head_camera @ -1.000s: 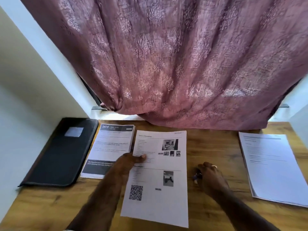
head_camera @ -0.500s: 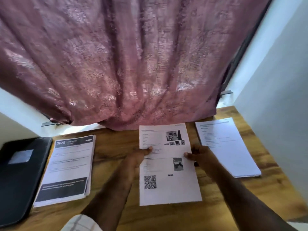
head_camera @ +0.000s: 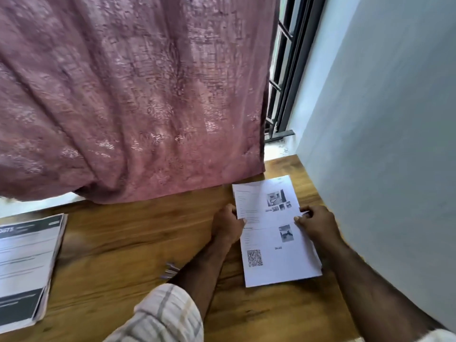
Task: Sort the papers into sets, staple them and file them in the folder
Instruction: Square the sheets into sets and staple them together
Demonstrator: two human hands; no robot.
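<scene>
Printed sheet (head_camera: 271,233), atop a stack at the worktop's (head_camera: 138,243) right end beside the wall, long axis running away from the person, pinched mid-length at opposite edges by left hand (head_camera: 228,227) and right hand (head_camera: 317,224), both equally near.

- Printed sheet (head_camera: 271,233) shifted from the middle of the tabletop (head_camera: 138,238) to its right side, now lying close beside the grey wall (head_camera: 385,144), on top of the white stack (head_camera: 318,262) that lay apart from it at the right one second ago.
- Left hand (head_camera: 228,228) moved along with it, thumb now pinching the sheet's left edge.
- Right hand (head_camera: 314,223) brought from the bare wood to the sheet's right edge, now holding it there.
- Black folder gone from view at the left.
- Dark-banded stack (head_camera: 27,270) now cut off by the left border.
- Window bars (head_camera: 283,77) newly visible past the curtain (head_camera: 133,95).
</scene>
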